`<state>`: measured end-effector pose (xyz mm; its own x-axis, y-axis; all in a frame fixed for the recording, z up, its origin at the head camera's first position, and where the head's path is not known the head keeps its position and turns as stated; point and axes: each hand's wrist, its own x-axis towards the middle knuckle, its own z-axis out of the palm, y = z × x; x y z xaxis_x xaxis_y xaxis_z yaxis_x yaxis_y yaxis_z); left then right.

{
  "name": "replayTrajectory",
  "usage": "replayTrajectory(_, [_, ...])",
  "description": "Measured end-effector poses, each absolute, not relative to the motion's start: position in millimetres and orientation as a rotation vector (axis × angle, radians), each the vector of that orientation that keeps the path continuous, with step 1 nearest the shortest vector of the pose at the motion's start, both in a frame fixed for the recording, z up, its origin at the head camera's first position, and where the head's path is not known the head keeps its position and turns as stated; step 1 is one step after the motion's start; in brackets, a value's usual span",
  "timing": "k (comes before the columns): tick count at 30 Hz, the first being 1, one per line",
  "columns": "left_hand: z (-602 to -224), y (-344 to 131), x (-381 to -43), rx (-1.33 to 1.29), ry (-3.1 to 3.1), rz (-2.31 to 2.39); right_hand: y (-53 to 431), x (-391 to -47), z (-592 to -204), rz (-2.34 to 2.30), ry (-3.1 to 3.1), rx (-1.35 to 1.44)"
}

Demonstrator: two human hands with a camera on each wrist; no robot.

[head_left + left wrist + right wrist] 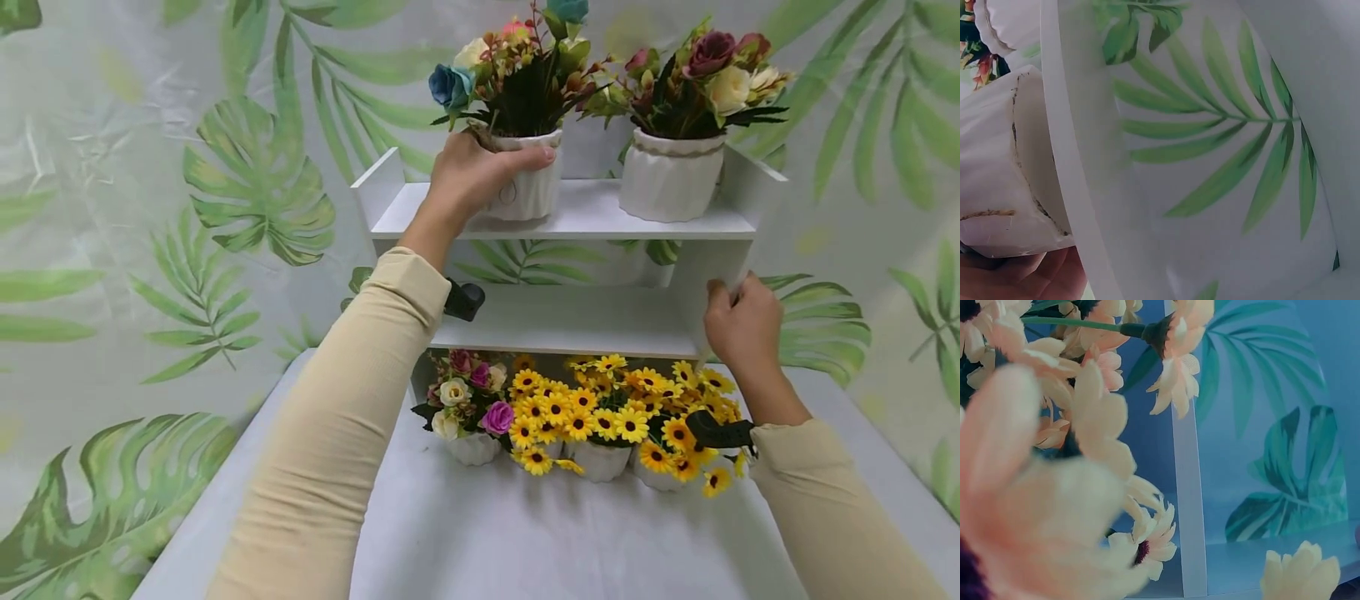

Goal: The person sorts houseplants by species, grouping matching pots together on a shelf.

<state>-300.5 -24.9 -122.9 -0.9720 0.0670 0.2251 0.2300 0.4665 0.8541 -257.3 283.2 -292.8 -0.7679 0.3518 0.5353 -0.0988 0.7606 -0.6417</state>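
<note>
On the top board of a white shelf unit (570, 321), my left hand (480, 171) grips a white ribbed flowerpot (525, 200) near its rim. Blue, cream and pink artificial flowers (517, 79) fill that pot. The left wrist view has the same pot (991, 169) at its left side, with fingers (1054, 278) against it. My right hand (746, 325) is curled round the front edge of the unit's right side panel (708, 283). It is out of sight in the right wrist view, where pale-looking flowers (1041, 500) fill the left half.
To the right on the top board stands a second white pot (667, 183) with dark pink and cream roses. Below, several white pots stand in a row, with yellow daisies (585, 408) and pink and cream roses (465, 392). White cloth (570, 542) covers the table.
</note>
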Motion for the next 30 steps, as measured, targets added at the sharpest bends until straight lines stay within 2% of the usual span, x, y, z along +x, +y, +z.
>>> replayTrajectory(6, [-125.5, -14.0, -302.5, -0.24, -2.521, -1.663, 281.9, -259.5, -293.0, 0.902, -2.278, -0.176])
replayTrajectory(14, [-131.7, 5.8, -308.8, -0.252, -2.58, -1.543, 284.4, -257.5, -293.9, 0.886, -2.271, -0.197])
replayTrajectory(19, [-133.7, 15.4, -312.8, -0.218, -2.544, -1.678, 284.6, -258.4, -292.7, 0.864, -2.262, -0.19])
replayTrajectory(30, [-135.4, 18.8, -317.8, -0.267, -2.587, -1.769, 283.5, -256.3, -291.8, 0.884, -2.269, -0.186])
